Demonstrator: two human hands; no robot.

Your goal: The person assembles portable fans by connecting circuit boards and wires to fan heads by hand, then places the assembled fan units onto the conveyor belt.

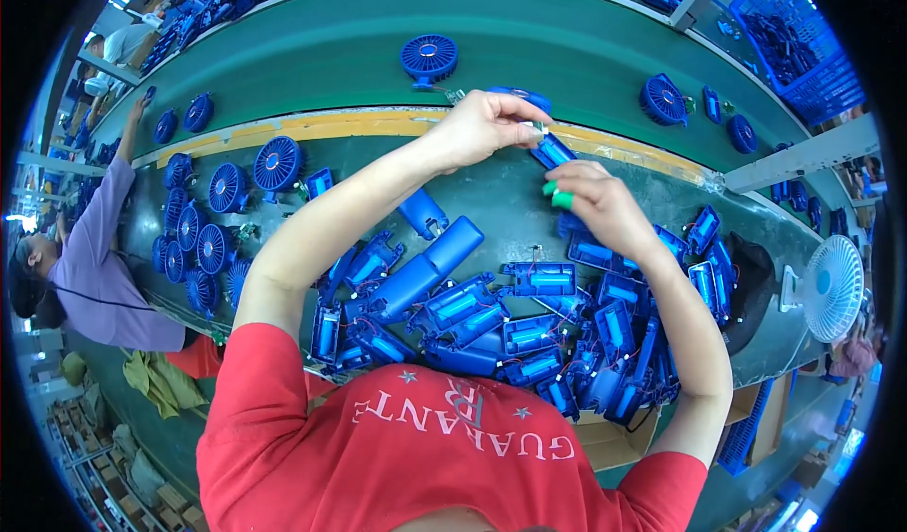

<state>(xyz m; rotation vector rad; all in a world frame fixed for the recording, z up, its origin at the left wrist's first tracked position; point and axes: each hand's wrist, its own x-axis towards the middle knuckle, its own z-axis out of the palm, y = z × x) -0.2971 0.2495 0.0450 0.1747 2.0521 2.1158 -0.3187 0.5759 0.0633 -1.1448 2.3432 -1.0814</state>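
Over the near edge of the conveyor, my two hands meet at a blue plastic fan-handle housing (554, 152) with a bright blue cylindrical cell inside. My left hand (482, 130) has thumb and fingers pinched at its upper end, by a small pale part; what exactly the fingertips grip is too small to tell. My right hand (609, 211), with green covers on two fingertips, is closed around the housing's lower end. Just behind my left fingers a blue fan head (520, 95) lies partly hidden. Below my hands, many similar open handle housings (543, 279) are heaped on the green table.
Blue round fan heads (227, 188) stand grouped at the left, near a co-worker in a purple top (118, 263). More fan heads (664, 99) lie on the green conveyor (321, 64). A white desk fan (831, 275) stands right, below a blue crate (822, 83) and a metal post (803, 154).
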